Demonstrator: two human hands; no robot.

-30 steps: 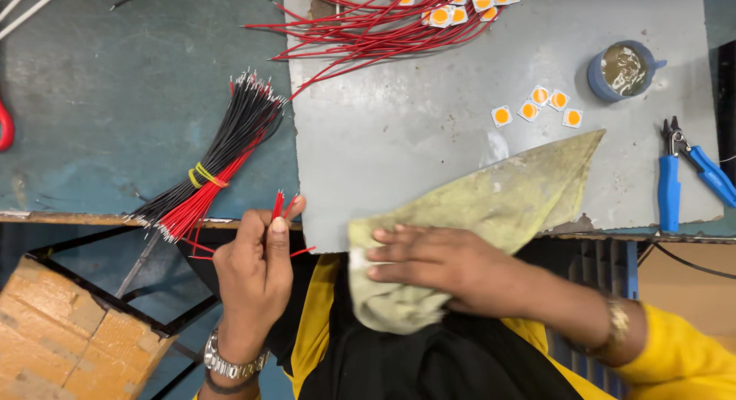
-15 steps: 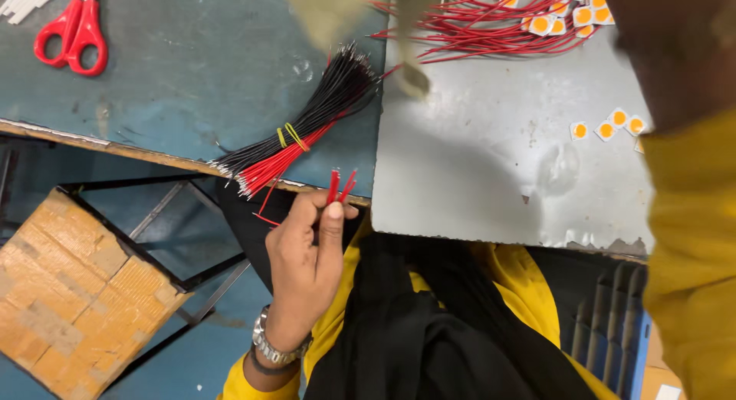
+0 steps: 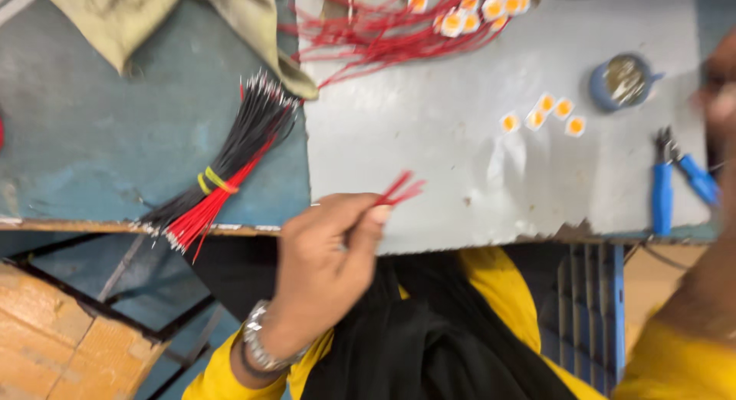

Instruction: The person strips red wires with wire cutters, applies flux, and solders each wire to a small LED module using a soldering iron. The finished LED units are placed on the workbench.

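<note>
Since half a second ago, the left hand (image 3: 326, 250) has carried its short red wires (image 3: 400, 190) forward from the table's edge onto the grey metal sheet (image 3: 460, 162), and the olive cloth (image 3: 153, 17) now lies at the far left of the blue table (image 3: 92, 139). Fingers and thumb pinch the wires, whose ends fan out just past the fingertips. A metal watch (image 3: 257, 342) circles that wrist. Only the right arm's yellow sleeve (image 3: 682, 369) and a blurred edge show at the right border, so that hand's grip cannot be told. Beside the left hand, a banded bundle of black and red wires (image 3: 222, 170) overhangs the table edge. Blue-handled pliers (image 3: 675, 178) lie right. Farther out, five small orange-centred chips (image 3: 544, 116) sit loose near a small round blue tin (image 3: 622, 82), open, its contents shiny and unclear. Farthest, a tangle of red leads with chips (image 3: 414, 24) spreads out.
</note>
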